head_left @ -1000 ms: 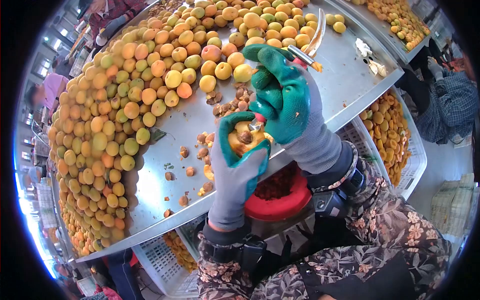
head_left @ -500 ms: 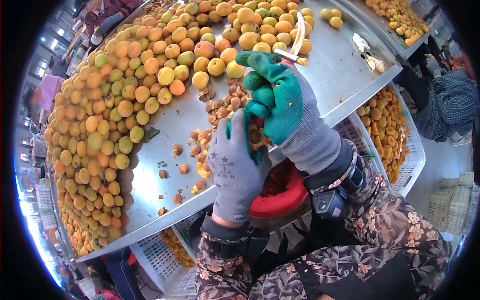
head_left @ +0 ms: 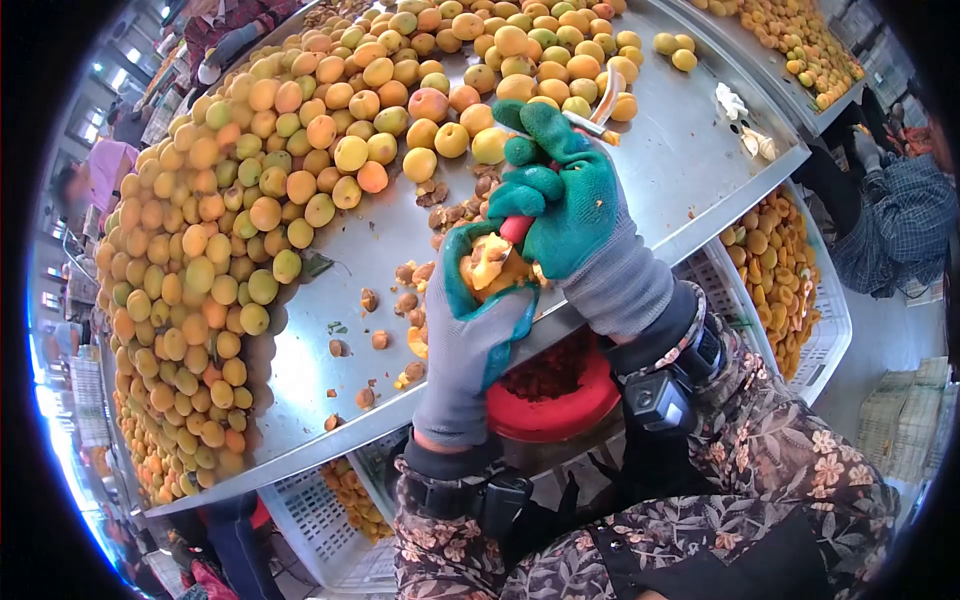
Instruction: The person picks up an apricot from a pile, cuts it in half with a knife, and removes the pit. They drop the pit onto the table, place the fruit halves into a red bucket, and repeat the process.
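My left hand [head_left: 465, 325], in a grey glove with green-coated fingers, is wrapped round an apricot [head_left: 490, 262] whose orange flesh is split open. Right beside it, my right hand [head_left: 570, 200] is closed in a fist on a tool with a red handle [head_left: 516, 229]; the tool's working end is against the fruit and mostly hidden. Brown apricot pits [head_left: 455, 215] lie on the metal table just behind my left hand. Past my right knuckles rests a curved pale strip [head_left: 608, 97] with a short white stick-like piece [head_left: 588, 125].
A large heap of whole apricots [head_left: 230, 200] covers the left and back of the metal table [head_left: 310, 385]. Below its front edge stand a red tub [head_left: 560, 405] and white crates [head_left: 825, 290] with halved apricots [head_left: 770, 270]. A co-worker's sleeve [head_left: 890, 220] shows at right.
My left hand has turned palm up, bringing the split apricot into view. My right hand has shifted slightly, and its red tool handle now shows at the fruit. The view has moved a little.
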{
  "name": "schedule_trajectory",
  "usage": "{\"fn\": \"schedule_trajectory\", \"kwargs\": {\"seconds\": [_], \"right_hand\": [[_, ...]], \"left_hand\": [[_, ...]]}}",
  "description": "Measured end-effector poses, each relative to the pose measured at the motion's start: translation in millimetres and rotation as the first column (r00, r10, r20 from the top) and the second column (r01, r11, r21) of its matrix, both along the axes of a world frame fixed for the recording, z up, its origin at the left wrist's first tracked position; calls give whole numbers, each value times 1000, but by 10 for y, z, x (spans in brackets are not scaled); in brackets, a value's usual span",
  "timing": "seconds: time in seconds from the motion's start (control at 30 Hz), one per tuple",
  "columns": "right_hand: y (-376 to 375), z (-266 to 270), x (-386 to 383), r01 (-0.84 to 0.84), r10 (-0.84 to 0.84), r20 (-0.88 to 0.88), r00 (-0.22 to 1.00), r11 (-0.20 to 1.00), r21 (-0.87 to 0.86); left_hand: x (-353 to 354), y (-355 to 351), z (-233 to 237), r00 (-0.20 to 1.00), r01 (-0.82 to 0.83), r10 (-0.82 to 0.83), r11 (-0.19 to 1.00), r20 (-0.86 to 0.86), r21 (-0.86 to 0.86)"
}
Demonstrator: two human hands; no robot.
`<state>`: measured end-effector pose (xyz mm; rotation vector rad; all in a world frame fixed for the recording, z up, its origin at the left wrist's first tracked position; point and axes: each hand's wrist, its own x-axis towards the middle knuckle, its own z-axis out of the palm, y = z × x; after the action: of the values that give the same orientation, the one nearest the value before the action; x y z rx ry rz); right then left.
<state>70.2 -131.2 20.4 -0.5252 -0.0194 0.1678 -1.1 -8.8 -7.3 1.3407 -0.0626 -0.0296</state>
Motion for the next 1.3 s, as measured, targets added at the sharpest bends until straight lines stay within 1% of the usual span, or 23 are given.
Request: {"fn": "schedule_trajectory", "kwargs": {"seconds": [0.07,0.3,0.33,0.37,0.4,0.43,0.5,0.57,0.63,0.67,0.7,0.77,0.83,0.9,0.93,1.0,1.03,1.07,1.1,1.17,1.23,1.27,1.3], "right_hand": [[24,-45,15,-7,34,-189,981,990,138],[4,-95,115,-81,110,-120,987,971,227],[19,-64,165,17,-8,-56,998,986,164],[13,-41,211,123,-126,14,992,986,108],[-46,-17,249,119,-124,48,991,989,90],[-78,31,239,120,-126,56,990,988,93],[-133,112,168,172,-166,211,963,985,-11],[-217,181,87,229,-165,350,922,962,-151],[-308,204,54,186,1,499,866,927,-326],[-383,277,-6,167,84,450,889,855,-491],[-399,242,2,164,88,452,888,856,-491],[-331,262,9,325,172,561,810,665,-673],[-339,280,-61,139,305,428,851,655,-743],[-362,92,41,401,484,471,737,247,-882],[-339,160,-6,184,534,270,801,210,-960],[-219,-104,-99,521,173,634,754,430,-737],[-252,-18,-89,383,246,470,848,329,-863],[-305,-242,-51,575,165,647,744,334,-747],[-279,-254,-31,538,125,663,738,484,-690],[-274,-222,-48,418,71,497,865,445,-792],[-148,-164,-79,391,153,588,794,613,-687],[-146,-193,-17,372,177,591,787,629,-683],[-177,-252,73,499,190,608,771,413,-762]], "left_hand": [[-14,2,20,999,5,-6,999,-41,-45],[-90,1,153,964,57,-105,980,-246,-192],[-84,-14,118,964,59,-106,979,-245,-193],[-77,-39,56,993,92,-94,995,-71,-38],[-70,-54,27,988,95,-108,988,109,122],[-64,-54,63,987,96,-111,988,117,124],[-84,-33,148,961,128,-157,983,-229,-135],[-66,4,50,957,133,-180,969,-229,-207],[-46,49,-25,953,133,-200,951,-227,-280],[-37,77,-40,965,155,-185,974,-184,-163],[-36,96,-45,974,171,-175,984,-142,-42],[-33,113,-39,975,202,-199,979,-96,17],[-25,91,-9,973,226,-222,971,-53,77],[-11,-21,82,970,112,-174,941,-170,-320],[-25,-40,86,971,86,-153,939,-181,-334],[12,12,41,959,163,-221,943,-176,-291],[65,-7,-30,980,147,-176,956,-97,-256],[77,19,-5,983,160,-177,956,-48,-245],[53,43,44,986,145,-158,965,-45,-218],[76,14,-60,996,90,-82,973,45,-213],[-122,113,157,995,91,-99,953,-15,-290],[-263,194,239,998,60,-66,957,-13,-285],[-464,307,298,994,92,-102,963,-30,-255]]}}
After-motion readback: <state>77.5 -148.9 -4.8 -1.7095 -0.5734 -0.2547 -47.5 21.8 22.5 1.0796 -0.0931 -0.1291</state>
